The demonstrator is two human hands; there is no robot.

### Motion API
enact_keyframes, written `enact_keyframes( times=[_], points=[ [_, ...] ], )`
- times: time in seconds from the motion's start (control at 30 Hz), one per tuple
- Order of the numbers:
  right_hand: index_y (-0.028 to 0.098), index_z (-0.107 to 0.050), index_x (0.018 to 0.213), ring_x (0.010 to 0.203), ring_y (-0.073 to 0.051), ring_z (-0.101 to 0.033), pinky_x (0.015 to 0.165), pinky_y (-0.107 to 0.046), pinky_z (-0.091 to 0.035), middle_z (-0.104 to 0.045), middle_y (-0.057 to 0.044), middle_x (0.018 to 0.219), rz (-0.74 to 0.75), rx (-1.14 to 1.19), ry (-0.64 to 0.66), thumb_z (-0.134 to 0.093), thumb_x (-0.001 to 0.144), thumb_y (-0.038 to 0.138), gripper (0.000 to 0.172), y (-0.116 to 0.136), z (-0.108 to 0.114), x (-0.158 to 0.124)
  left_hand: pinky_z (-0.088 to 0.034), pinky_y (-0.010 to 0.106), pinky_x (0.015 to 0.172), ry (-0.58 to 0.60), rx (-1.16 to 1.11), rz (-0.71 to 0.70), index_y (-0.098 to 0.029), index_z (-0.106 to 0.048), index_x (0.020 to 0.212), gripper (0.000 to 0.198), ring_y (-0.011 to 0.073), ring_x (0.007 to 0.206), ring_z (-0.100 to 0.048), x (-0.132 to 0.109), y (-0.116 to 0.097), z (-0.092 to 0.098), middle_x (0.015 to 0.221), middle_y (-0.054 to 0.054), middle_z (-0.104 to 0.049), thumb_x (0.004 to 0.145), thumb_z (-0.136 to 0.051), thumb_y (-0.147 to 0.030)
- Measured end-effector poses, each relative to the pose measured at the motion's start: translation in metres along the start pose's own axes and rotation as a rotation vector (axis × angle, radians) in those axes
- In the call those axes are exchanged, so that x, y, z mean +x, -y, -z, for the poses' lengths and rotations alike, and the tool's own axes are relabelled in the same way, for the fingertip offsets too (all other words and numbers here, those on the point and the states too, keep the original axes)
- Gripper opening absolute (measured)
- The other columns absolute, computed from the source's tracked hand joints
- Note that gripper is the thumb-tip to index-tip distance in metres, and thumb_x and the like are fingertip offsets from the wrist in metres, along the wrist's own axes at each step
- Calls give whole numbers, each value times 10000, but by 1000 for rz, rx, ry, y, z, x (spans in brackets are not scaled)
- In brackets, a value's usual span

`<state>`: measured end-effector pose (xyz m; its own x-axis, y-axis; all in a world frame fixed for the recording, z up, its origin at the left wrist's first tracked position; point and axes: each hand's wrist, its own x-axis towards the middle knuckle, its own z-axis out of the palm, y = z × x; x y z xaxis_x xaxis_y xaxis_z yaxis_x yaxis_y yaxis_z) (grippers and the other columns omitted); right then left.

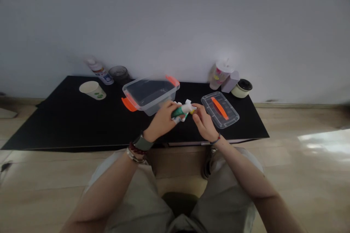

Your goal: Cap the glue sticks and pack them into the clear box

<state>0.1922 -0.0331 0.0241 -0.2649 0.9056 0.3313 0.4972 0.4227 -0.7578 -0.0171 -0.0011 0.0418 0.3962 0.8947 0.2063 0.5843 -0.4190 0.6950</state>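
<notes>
My left hand (163, 121) is closed around a small green bottle with a white cap (178, 112), tilted so that its narrow white tip points right. My right hand (203, 121) is just right of that tip, its thumb apart from the fingers. The fingertips are close to the tip; whether they touch it I cannot make out. Behind and below the bottle, several small white, green and yellow items (187, 102) show on the table, partly hidden by my hands. Left of them stands a clear plastic box (153, 108) with orange latches, its top uncovered.
A clear lid (232, 116) with an orange handle lies to the right on the black table (82, 127). A paper cup (91, 89), a spray bottle (100, 72) and a dark cup (120, 74) stand left. Behind the lid are a tumbler (218, 76), a pale box (230, 82) and a lidded jar (240, 91).
</notes>
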Motion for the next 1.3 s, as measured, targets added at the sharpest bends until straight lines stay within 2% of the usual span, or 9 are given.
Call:
enact_keyframes(
  times=[0.13,0.23,0.3,0.43,0.6,0.73,0.9,1.13,1.3],
  points=[
    [185,-452,1300,680,-151,-563,694,-276,-455,-592,-14,826,28,-13,16,-376,1024,395,355,0,2,1,-486,380,945,-279,96,228,-153,-590,1214,390,240,1032,-609,30,25,47,1145,99,-655,910,-566,-396],
    [191,-481,1280,709,-155,-580,707,-278,-461,-608,-30,873,43,-65,77,-401,1016,398,344,0,1,1,-498,361,918,-290,173,397,-131,-550,1226,402,243,1034,-634,54,51,71,1150,111,-668,903,-597,-368],
    [190,-491,1273,746,-163,-597,726,-279,-465,-612,-35,880,68,-99,98,-413,1010,393,341,0,1,0,-508,369,903,-223,218,506,-101,-479,1285,510,263,1034,-651,67,68,78,1151,142,-670,883,-642,-371],
    [181,-499,1268,765,-169,-607,724,-277,-464,-612,-38,867,98,-132,105,-419,1008,377,336,0,1,0,-540,338,808,43,292,681,-101,-250,1455,764,255,914,-709,85,89,74,1158,190,-685,862,-677,-322],
    [188,-501,1271,762,-165,-609,724,-273,-467,-614,-38,873,93,-163,104,-409,1013,368,328,1,2,2,-545,325,755,313,438,763,-124,-432,1399,685,294,922,-726,92,102,61,1218,213,-683,784,-713,-238],
    [186,-514,1264,766,-163,-609,727,-272,-469,-624,-46,893,104,-186,111,-422,1011,361,321,2,5,1,-544,363,794,357,545,779,-85,-546,1321,780,358,1015,-696,93,117,56,1169,232,-704,635,-819,-334],
    [192,-549,1219,779,-164,-619,724,-270,-464,-646,-56,911,94,-216,130,-416,1019,362,294,3,7,1,-544,401,781,426,650,748,-66,-709,1082,686,405,1027,-676,93,135,52,1070,250,-724,559,-817,-495],
    [181,-567,1185,813,-166,-629,738,-273,-461,-661,-70,945,132,-253,151,-414,1025,364,287,3,7,2,-507,442,843,388,765,668,-54,-694,1164,638,421,1081,-656,85,127,50,1175,304,-683,658,-738,-439],
    [176,-586,1175,806,-165,-633,722,-265,-453,-671,-68,943,137,-321,140,-435,1017,363,288,-2,7,3,-492,440,880,447,736,668,-101,-720,1119,440,406,1113,-645,90,114,56,1207,265,-682,738,-692,-318]
  ],
)
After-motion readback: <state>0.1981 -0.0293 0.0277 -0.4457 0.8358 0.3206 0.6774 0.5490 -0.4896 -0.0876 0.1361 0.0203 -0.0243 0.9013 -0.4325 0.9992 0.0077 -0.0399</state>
